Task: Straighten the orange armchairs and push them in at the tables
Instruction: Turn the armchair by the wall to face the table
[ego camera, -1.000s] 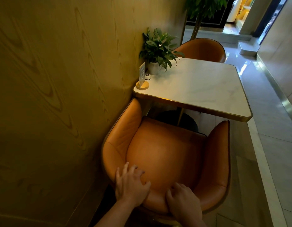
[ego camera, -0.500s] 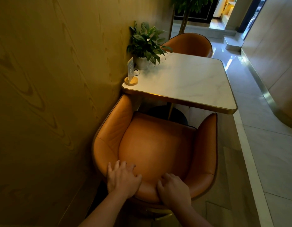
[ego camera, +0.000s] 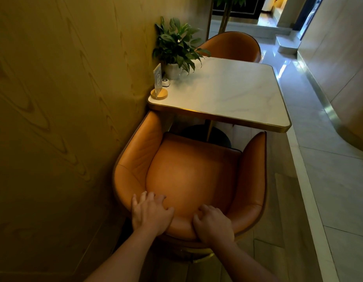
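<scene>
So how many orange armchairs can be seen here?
2. The near armchair is at the table's front edge, under both hands. The far armchair stands behind the table, partly hidden. Others may be out of view.

A wood-grain wall (ego camera: pixel 64 119) lines the left; pale glossy floor tiles (ego camera: pixel 329 169) (catching daylight) run along the right.

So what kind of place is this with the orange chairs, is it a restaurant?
Probably a cafe or restaurant. A small marble-look table has orange armchairs on two sides, the near armchair and the far armchair, and a little sign stand, a potted plant and what may be a call button.
</scene>
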The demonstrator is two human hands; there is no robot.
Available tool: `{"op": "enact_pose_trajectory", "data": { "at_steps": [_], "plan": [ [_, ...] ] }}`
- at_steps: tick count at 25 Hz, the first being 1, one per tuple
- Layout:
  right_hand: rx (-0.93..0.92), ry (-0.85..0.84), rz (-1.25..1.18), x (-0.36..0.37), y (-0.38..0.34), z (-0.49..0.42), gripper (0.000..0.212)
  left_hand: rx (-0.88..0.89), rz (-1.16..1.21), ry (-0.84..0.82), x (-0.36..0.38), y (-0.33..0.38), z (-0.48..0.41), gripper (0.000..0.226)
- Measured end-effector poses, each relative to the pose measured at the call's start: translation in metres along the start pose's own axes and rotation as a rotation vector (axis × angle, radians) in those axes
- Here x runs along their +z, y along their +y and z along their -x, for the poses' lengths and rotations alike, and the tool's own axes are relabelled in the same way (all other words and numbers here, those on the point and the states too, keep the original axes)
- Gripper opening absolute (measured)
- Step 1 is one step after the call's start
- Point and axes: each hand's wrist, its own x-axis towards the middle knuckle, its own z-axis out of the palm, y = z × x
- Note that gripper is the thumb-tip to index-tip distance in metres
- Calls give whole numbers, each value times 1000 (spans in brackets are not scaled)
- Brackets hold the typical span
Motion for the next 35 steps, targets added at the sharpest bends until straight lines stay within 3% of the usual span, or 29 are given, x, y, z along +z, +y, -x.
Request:
{"op": "enact_pose_trajectory", "data": {
  "at_steps": [10, 15, 22, 28, 35],
  "plan": [
    [44, -138, 11, -10, -6, 2, 38, 53, -54, -99, -8, -1, 4, 57],
    [73, -61, -14, -31, -17, 16, 38, 106, -29, -182, -27, -8, 8, 60],
    [114, 84, -87, -81, -16, 43, 36, 207, 82, -131, -71, 6, 26, 56],
    [136, 128, -156, -116, 27, 54, 37, 292, 173, -161, -89, 56, 29, 55],
    [120, 142, -197, -182, 133, 18, 36, 311, 193, -86, -97, 187, 26, 58]
  ]
}}
